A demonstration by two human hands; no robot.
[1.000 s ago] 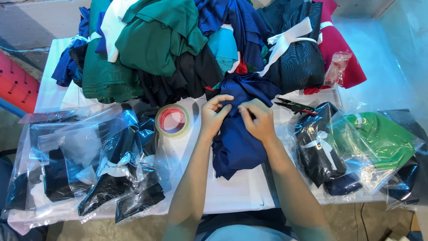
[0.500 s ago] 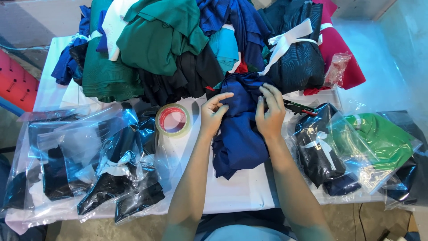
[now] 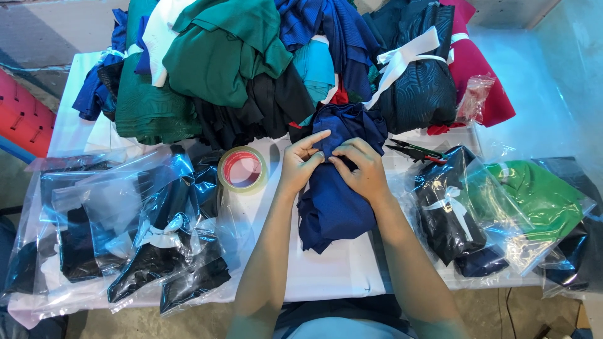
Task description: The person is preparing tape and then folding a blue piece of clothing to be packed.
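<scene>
1. The left hand (image 3: 300, 164) rests on the navy cloth (image 3: 336, 201), fingers curled and nearly closed, thumb and forefinger pinching a fold near the cloth's upper middle.
2. The right hand (image 3: 361, 171) sits just beside it, fingertips meeting the left hand's at the same fold; its fingers are bent and narrow, gripping the fabric.
3. The navy cloth lies bunched on the white table (image 3: 333, 270) in front of the person, stretching from the clothes pile down under both hands and past the wrists; most of it is below and between the hands.
4. A tape roll (image 3: 243, 169), red inside, lies flat just left of the left hand, not touching it.
5. Snips (image 3: 418, 150) with dark blades and a red end lie on the table just right of the right hand, apart from it.
6. Behind the hands rises a clothes pile (image 3: 251, 69) of green, black, blue, teal and crimson fabric, some bundles tied with white ribbon.
7. Clear bags (image 3: 144, 220) holding dark garments cover the table's left side.
8. On the right, a bagged dark bundle (image 3: 449, 207) with a white tie lies beside a bagged green garment (image 3: 540, 198).
</scene>
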